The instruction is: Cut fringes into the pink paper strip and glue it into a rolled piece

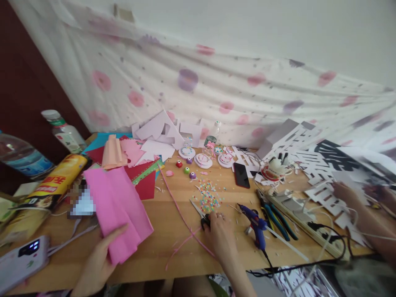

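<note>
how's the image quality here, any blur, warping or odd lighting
Head view, light: soft and fairly even, no hard shadows standing out; head view, edges: wide-angle stretch, with the white-capped bottle leaning; head view, left: a pixelated patch beside the pink paper; head view, right: the other person's hand looks softer than the right hand at the scissors.
</note>
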Motion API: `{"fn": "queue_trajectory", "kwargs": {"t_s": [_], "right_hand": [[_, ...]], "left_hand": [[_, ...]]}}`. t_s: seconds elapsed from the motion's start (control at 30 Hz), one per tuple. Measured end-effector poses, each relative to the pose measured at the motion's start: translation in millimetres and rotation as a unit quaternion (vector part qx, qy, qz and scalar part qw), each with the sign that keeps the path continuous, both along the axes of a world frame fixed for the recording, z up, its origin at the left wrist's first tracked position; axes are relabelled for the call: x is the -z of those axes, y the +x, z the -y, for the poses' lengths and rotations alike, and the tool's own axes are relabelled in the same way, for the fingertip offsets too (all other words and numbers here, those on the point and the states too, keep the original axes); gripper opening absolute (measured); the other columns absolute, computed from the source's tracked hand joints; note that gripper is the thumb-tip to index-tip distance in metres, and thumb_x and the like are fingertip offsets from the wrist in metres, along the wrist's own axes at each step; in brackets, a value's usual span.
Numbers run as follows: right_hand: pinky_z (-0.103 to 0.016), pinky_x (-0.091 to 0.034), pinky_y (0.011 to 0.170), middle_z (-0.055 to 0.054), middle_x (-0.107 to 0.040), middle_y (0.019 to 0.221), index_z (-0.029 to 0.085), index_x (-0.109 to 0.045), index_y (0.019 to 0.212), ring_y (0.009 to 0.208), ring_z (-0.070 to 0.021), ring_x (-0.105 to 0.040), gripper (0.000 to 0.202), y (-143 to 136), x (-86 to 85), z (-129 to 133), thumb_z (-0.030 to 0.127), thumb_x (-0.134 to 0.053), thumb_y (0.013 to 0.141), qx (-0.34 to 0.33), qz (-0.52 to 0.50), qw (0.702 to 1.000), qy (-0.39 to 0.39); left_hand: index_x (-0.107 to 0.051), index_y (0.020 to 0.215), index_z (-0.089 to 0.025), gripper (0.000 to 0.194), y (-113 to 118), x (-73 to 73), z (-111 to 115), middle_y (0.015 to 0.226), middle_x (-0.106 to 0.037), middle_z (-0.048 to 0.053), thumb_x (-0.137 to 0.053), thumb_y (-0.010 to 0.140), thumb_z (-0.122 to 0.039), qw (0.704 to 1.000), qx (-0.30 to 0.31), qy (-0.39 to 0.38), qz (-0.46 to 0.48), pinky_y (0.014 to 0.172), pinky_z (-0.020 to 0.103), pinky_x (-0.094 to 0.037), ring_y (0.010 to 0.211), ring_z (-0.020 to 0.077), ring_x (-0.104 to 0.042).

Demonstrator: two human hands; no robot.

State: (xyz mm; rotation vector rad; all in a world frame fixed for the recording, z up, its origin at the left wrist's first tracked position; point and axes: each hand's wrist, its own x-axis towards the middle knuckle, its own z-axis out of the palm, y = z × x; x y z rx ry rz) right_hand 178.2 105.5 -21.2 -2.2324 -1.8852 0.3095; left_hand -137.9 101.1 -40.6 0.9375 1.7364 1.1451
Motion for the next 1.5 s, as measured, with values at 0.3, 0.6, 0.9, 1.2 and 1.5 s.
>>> {"fn": "queue_trajectory", "kwargs": {"t_s": [0.3, 0.6, 0.9, 1.2, 1.5], "right_hand": [[-0.030, -0.046, 0.063, -0.009, -0.065, 0.077, 0.022, -0.044, 0.083, 0.070, -0.0235, -0.065, 0.007, 10.0, -12.1, 4.1, 0.026, -0.050, 0.083, -0.038, -0.209, 0.977, 0.004], [-0.025, -0.042, 0.066, 0.001, -0.059, 0.078, 0.026, -0.060, 0.111, 0.072, -0.0163, -0.055, 0.041, -13.1, -1.8, 57.5, 0.040, -0.078, 0.077, -0.019, -0.605, 0.795, 0.040], [-0.026, -0.035, 0.076, 0.003, -0.052, 0.088, 0.021, -0.058, 0.107, 0.083, -0.0165, -0.046, 0.048, -36.4, -28.1, 60.5, 0.020, -0.075, 0.063, -0.112, -0.505, 0.852, -0.079], [-0.027, -0.034, 0.071, 0.001, -0.055, 0.084, 0.018, -0.057, 0.105, 0.078, -0.0176, -0.047, 0.050, -37.3, -31.4, 49.5, 0.034, -0.076, 0.062, -0.074, -0.563, 0.819, -0.077], [-0.027, -0.032, 0.067, 0.004, -0.051, 0.076, 0.018, -0.055, 0.101, 0.071, -0.0153, -0.045, 0.055, -34.0, -27.8, 47.8, 0.050, -0.083, 0.065, -0.082, -0.565, 0.818, -0.073]], "left_hand": [[-0.064, 0.100, -0.020, 0.056, 49.4, -25.5, 11.1, 0.095, -0.077, 0.008, -0.085, 0.051, -0.034, 0.979, -0.086, -0.067, 0.170, 0.073, 0.039, -0.060, 0.094, 0.0335, -0.071], [-0.066, 0.103, -0.014, 0.063, 78.1, -54.2, -2.7, 0.094, -0.076, 0.010, -0.091, 0.047, -0.031, 0.977, -0.099, 0.005, 0.191, 0.070, 0.034, -0.059, 0.087, 0.0282, -0.071], [-0.067, 0.103, -0.017, 0.056, 101.0, -81.5, -9.4, 0.100, -0.075, 0.008, -0.090, 0.056, -0.036, 0.983, -0.124, 0.078, 0.106, 0.069, 0.033, -0.058, 0.088, 0.0265, -0.071], [-0.068, 0.099, -0.015, 0.052, 116.2, -83.5, -10.6, 0.087, -0.075, 0.006, -0.090, 0.056, -0.034, 0.987, -0.095, 0.059, 0.118, 0.057, 0.028, -0.056, 0.071, 0.0218, -0.070], [-0.067, 0.096, -0.016, 0.050, 119.7, -85.5, -13.8, 0.087, -0.076, 0.005, -0.089, 0.055, -0.030, 0.989, -0.097, 0.067, 0.094, 0.058, 0.027, -0.056, 0.074, 0.0222, -0.071]]}}
